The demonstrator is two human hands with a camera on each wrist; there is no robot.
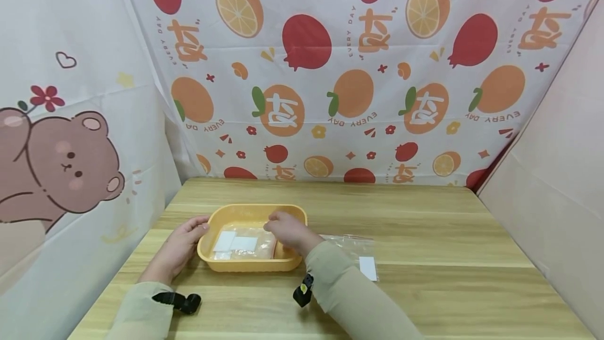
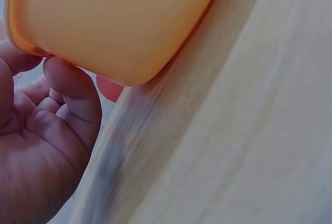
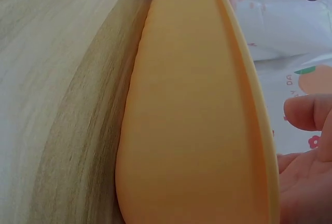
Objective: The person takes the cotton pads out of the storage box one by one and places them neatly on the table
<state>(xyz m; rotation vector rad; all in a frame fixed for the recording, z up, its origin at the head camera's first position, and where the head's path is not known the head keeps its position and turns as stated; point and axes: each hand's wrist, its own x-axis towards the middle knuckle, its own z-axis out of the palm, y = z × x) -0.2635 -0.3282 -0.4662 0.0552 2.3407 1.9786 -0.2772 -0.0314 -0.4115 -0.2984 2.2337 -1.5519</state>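
Your left hand (image 1: 183,241) pinches the tub (image 1: 250,265). A bag (image 1: 247,245) lies below your right hand (image 1: 289,231), its bent fingers' grip unclear.

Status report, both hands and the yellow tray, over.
Left hand holds yellow tray by left end. Right hand over its interior. Clear bagging inside; loose bag right of tray. Nothing visibly blocking.

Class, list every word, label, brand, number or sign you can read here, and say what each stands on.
"EVERY DAY": repeated on the fruit-print cloth.
Orange characters and white characters, same cloth: too stylised to read surely.
White labels in the tray: no readable writing.
White label on the clear bag beside it: none readable.
Yellow-green mark on the right-wrist device: too small.
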